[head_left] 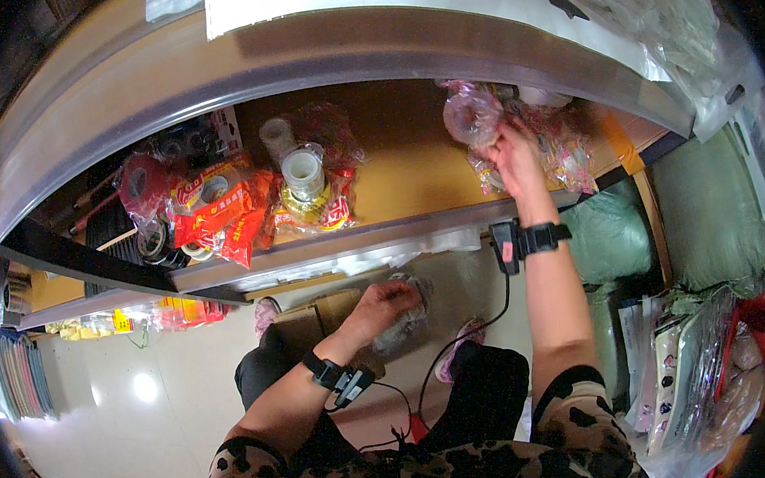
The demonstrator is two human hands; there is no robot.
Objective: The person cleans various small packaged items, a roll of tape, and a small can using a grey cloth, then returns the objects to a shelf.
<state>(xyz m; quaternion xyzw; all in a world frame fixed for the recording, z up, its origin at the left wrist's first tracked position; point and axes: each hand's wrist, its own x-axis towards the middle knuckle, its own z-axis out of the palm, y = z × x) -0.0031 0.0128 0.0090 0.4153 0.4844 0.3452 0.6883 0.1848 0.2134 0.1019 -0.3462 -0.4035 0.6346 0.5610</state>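
Observation:
My right hand [516, 160] reaches onto the right part of the shelf, its fingers closed on the edge of a roll of clear tape [471, 113] with a pinkish tint. Under and beside that roll lie crinkled plastic packets [565, 150] with coloured print. Lower down, in front of the shelf edge, my left hand [384, 309] is closed on a crumpled clear plastic bag [401, 328]; I cannot make out what is in it. Farther left on the shelf stand pale tape rolls [303, 172] by an orange-red packet [238, 226] and a wrapped red tape roll [142, 186].
A shelf board [398, 150] runs under an overhanging upper ledge [344, 43]. Below my left hand a cardboard box [334, 312] rests on the tiled floor [138, 381]. At the right are green wrapped bundles [612, 235] and plastic-sleeved goods [672, 379]. Cables hang from both wrist straps.

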